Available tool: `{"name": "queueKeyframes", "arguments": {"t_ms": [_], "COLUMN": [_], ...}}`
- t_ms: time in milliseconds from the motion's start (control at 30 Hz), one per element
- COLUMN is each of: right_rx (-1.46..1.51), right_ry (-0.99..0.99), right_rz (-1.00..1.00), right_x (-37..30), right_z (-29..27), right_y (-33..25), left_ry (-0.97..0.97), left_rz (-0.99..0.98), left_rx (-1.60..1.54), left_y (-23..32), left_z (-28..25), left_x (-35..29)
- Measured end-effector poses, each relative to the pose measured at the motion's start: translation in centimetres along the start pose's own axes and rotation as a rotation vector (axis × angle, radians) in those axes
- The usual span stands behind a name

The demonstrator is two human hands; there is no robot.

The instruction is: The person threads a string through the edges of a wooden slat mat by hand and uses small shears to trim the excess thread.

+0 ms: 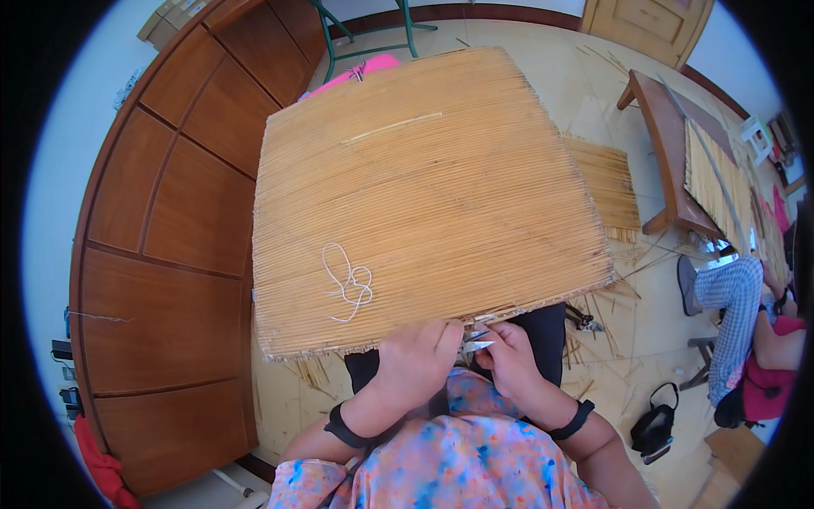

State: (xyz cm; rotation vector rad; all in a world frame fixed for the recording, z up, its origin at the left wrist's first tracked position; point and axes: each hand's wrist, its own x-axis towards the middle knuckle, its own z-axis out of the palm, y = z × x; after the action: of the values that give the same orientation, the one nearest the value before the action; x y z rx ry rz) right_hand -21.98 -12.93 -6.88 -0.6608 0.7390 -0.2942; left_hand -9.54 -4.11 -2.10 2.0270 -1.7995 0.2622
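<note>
A large mat of straw-coloured stalks (424, 195) lies in front of me, its near edge over my lap. At that edge, my left hand (417, 360) is closed on what look like scissors (476, 345). Their pale metal blades point right, and the handles are hidden in the hand. Close beside the blades, my right hand (513, 360) has thumb and fingers pinched together at the mat's edge. What it pinches is too small to make out. A loose white string (348, 284) lies looped on the mat's near left, and one pale loose stalk (394, 127) rests farther back.
Wooden cabinets (195, 178) stand at the left. A smaller stalk mat (604, 187) and scattered stalks lie on the floor to the right. Beyond is a low wooden table (678, 161); another person's leg (725, 314) and a black bag (655, 428) are nearer.
</note>
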Motion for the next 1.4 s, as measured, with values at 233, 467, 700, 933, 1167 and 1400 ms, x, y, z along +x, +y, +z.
{"name": "queueKeyframes", "arguments": {"t_ms": [233,467,700,933,1167,1400], "right_rx": [-0.038,-0.106,-0.314,-0.436,-1.168,-0.266], "right_ry": [-0.005,-0.031,-0.143,-0.118,-0.282,0.005], "right_rz": [-0.004,0.008,-0.054,-0.132,-0.364,-0.167], "right_x": [-0.1,0.1,-0.1,0.0,-0.5,-0.1], "right_z": [0.4,-0.4,-0.2,-0.4,-0.4,-0.5], "right_y": [-0.3,-0.3,-0.3,-0.2,0.2,-0.4], "left_ry": [-0.041,-0.038,-0.210,-0.091,-0.029,-0.185], "left_rz": [0.003,0.021,-0.050,-0.118,-0.070,-0.024], "left_rx": [0.041,-0.243,-0.286,-0.195,-0.141,-0.082], "left_y": [0.0,0.7,-0.2,-0.6,-0.7,-0.2], "left_z": [-0.1,-0.4,-0.9,-1.6,-1.7,-1.5], "left_x": [-0.7,-1.5,-4.2,-4.3,-3.7,-3.3]}}
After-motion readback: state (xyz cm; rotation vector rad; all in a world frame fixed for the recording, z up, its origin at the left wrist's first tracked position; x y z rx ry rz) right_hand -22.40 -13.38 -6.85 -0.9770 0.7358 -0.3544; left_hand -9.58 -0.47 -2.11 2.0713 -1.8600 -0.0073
